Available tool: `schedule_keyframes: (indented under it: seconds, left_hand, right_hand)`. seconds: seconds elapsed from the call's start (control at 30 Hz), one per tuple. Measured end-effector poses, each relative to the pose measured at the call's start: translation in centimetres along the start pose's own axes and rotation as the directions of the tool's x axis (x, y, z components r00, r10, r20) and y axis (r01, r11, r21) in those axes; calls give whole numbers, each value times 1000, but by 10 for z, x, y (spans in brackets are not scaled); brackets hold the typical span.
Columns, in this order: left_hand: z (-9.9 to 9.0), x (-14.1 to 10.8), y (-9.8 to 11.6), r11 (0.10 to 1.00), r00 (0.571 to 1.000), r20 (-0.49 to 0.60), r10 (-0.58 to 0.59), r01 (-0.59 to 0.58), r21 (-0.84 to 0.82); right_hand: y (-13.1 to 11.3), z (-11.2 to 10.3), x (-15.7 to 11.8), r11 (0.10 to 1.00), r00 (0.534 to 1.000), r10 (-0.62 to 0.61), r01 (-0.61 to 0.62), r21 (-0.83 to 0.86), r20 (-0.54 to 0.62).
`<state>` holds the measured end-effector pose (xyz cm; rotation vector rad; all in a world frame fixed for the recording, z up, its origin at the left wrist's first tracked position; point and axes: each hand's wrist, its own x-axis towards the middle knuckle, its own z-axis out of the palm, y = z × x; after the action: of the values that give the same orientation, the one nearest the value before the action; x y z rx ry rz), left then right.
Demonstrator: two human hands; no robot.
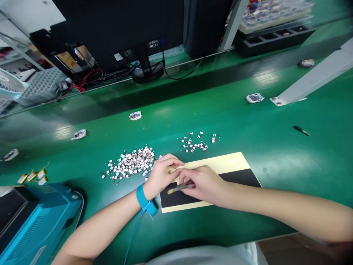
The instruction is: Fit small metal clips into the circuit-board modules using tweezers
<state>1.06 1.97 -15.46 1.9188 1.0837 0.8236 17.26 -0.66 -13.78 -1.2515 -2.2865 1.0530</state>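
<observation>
Small white parts with dark leads in two lots on the green counter (275,162): a dense heap (135,162) left of the sheet, a thinner scatter (194,143) beyond its far edge. Judged mid-batch; which lot is finished, cannot tell. Pale backing sheet (231,161) lies under and beside the hands; black layer (242,177) covers most of it, far band bare. Reads as part used, plenty of black left.

Left hand (162,175): fingertips pinched on a small pale piece (171,169), mostly hidden, over the sheet's far left part. Right hand (202,184): thumb and forefinger closed together beside it, a slim yellow-tipped tool (179,188) gripped in the same hand.

Writing: white label (118,56) on the monitor's back (132,25), fine print near its stand; both too small to read. No brand legible.
</observation>
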Motion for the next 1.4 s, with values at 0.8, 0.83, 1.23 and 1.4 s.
schedule_keyframes:
  seconds: [0.8,0.83,1.23,1.4]
  left_hand:
    - [-3,-1,0,998,991,-137,3,-11,-59]
    - [-3,-1,0,998,991,-136,9,-17,-62]
    - [-3,0,-2,998,988,-154,33,-39,-40]
    - [0,0,0,999,977,-208,38,-43,-18]
  right_hand:
    - [19,-19,23,381,933,319,-287,879,167]
    - [19,-19,23,376,934,316,-286,881,168]
    - [26,-13,24,386,954,265,-239,891,141]
    - [23,-14,24,383,948,291,-242,891,133]
